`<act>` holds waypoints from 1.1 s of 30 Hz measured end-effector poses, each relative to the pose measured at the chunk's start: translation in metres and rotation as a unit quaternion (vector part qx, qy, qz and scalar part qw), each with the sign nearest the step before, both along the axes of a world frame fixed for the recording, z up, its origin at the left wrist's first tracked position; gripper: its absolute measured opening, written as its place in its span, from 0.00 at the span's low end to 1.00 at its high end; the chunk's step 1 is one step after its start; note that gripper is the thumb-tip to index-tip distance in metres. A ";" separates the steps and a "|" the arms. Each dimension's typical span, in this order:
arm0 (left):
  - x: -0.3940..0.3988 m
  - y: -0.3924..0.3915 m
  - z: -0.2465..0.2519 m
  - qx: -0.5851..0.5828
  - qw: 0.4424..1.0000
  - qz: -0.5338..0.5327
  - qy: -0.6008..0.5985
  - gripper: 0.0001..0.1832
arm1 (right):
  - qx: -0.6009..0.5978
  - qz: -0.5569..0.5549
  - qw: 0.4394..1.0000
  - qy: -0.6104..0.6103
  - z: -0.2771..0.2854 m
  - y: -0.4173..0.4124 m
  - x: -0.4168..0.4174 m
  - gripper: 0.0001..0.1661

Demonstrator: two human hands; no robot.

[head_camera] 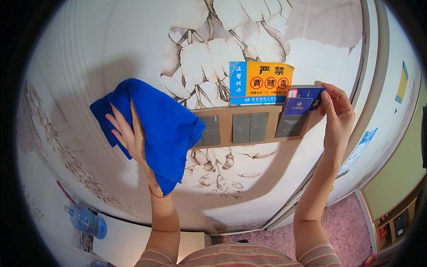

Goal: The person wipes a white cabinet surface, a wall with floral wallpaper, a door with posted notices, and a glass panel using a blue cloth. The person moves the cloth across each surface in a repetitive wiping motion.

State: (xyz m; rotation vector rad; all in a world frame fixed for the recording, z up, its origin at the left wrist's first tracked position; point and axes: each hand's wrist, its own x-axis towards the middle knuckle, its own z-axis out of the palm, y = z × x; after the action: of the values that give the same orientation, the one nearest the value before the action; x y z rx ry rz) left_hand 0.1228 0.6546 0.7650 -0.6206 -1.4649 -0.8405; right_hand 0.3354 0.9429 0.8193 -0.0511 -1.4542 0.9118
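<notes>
My left hand holds a blue microfibre cloth, which hangs over its back and between the fingers. That hand is at the left end of a bronze-coloured wall switch panel, with the cloth covering the panel's end. With thumb and fingers, my right hand pinches the right edge of a dark blue card. In front of it, a smaller purple-blue card stands at the top of the card-slot switch. Whether the held card also sits in the slot is hidden.
A yellow and blue printed sticker is on the floral wall above the panel. A door frame runs along the right. Below left, a large water bottle stands by a white cabinet. Pink carpet covers the floor.
</notes>
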 end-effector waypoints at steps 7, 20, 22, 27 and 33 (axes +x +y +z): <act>0.000 0.001 0.000 -0.002 1.000 0.013 -0.009 0.50 | 0.001 -0.001 1.000 -0.003 0.002 -0.001 0.002 0.10; 0.007 0.007 0.002 -0.001 0.999 0.010 -0.037 0.46 | -0.012 -0.071 0.993 0.090 -0.003 -0.023 0.001 0.15; 0.014 0.012 0.005 -0.007 0.998 0.038 -0.039 0.42 | 0.002 -0.107 0.987 0.118 -0.010 -0.039 0.003 0.13; 0.029 0.023 -0.002 -0.072 0.979 0.134 -0.132 0.26 | 0.306 -0.075 0.948 0.038 -0.039 -0.114 -0.022 0.15; 0.092 0.056 0.021 -0.132 0.980 0.054 -0.137 0.26 | 0.354 -0.133 0.924 -0.063 -0.033 -0.144 -0.057 0.25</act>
State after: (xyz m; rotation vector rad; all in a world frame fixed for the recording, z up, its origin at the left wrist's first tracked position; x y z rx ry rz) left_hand 0.2145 0.7110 0.7862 -0.6328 -1.8654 -0.6706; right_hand 0.2786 0.7994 0.7865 0.2290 -1.7730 0.1278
